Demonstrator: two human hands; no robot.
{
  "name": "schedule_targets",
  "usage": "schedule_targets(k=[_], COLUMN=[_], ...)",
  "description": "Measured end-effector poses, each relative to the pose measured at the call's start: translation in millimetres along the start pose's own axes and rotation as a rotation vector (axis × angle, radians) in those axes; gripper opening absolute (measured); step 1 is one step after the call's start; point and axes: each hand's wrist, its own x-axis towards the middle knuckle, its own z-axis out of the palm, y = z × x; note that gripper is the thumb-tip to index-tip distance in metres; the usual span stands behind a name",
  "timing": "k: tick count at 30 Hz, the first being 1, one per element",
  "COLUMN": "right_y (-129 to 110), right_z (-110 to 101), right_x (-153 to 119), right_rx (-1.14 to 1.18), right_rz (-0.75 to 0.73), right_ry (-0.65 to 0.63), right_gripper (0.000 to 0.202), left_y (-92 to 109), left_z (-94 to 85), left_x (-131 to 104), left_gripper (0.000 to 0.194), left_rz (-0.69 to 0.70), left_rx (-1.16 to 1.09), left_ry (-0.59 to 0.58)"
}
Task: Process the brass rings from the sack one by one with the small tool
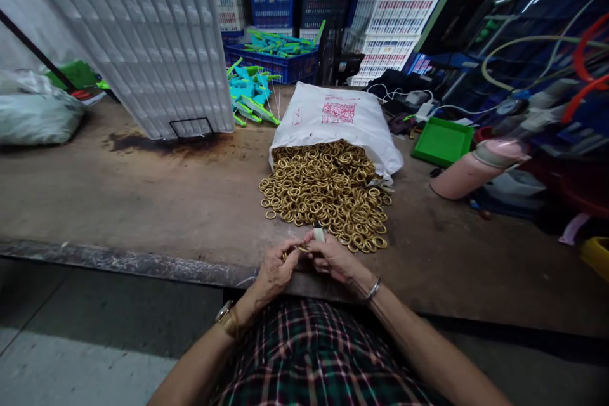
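My left hand [277, 268] is closed, its fingertips pinching a gold-coloured ring [303, 248] at the table's front edge. A bit of another gold ring shows inside its curled fingers. On the ring's other side, my right hand [337, 258] is closed too, fingertips meeting the same ring. A small pale piece with a dark tip [318, 235] sticks up at the right thumb; whether it is a tool or a wrap, I cannot tell. Just beyond both hands lies a heap of gold rings [328, 196], spilling from the mouth of a white woven sack [316, 111] with red print.
A ribbed translucent panel [157, 32] stands at the left. Blue and green plastic pieces [252, 92] lie behind it. To the right are a green tray [442, 141], a pink bottle [471, 171] and cables. Stacked crates [399, 3] fill the back.
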Motion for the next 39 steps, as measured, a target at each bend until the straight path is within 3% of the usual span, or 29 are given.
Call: schedule_targets(k=[4, 12, 18, 25, 29, 33, 36, 39], right_y=[2, 12, 13, 10, 10, 14, 17, 17], right_z=[1, 3, 3, 8, 6, 1, 3, 7], right_x=[2, 10, 14, 12, 13, 12, 7, 2], right_rx=[-0.003, -0.327, -0.516, -0.485, -0.547, -0.834, -1.142, -1.334], right_rz=[0.001, -0.178, -0.279, -0.312, -0.346, -0.421, -0.447, -0.412], right_ry=[-0.041, 0.085, 0.169, 0.113, 0.152, 0.277, 0.231, 0.193], right_gripper=[0.022, 0.026, 0.02, 0.019, 0.02, 0.02, 0.014, 0.021], left_y=[2, 5, 6, 0, 0, 1, 1, 2], left_z=[0.1, -1.5, -1.2, -1.3, -0.7, -0.4, -0.7, -0.6], left_x=[-1, -1, -4, -7, -8, -9, -9, -9], left_gripper=[0.022, 0.019, 0.029, 0.031, 0.032, 0.033, 0.033, 0.032], left_rz=[-0.073, -0.138, -0.509, -0.491, -0.487, -0.485, -0.465, -0.449], left_rx=[-0.038, -0.041, -0.322, -0.505, -0.569, -0.574, -0.515, -0.429], left_ry=[0.015, 0.065, -0.047, -0.062, -0.062, 0.006, 0.04, 0.051])
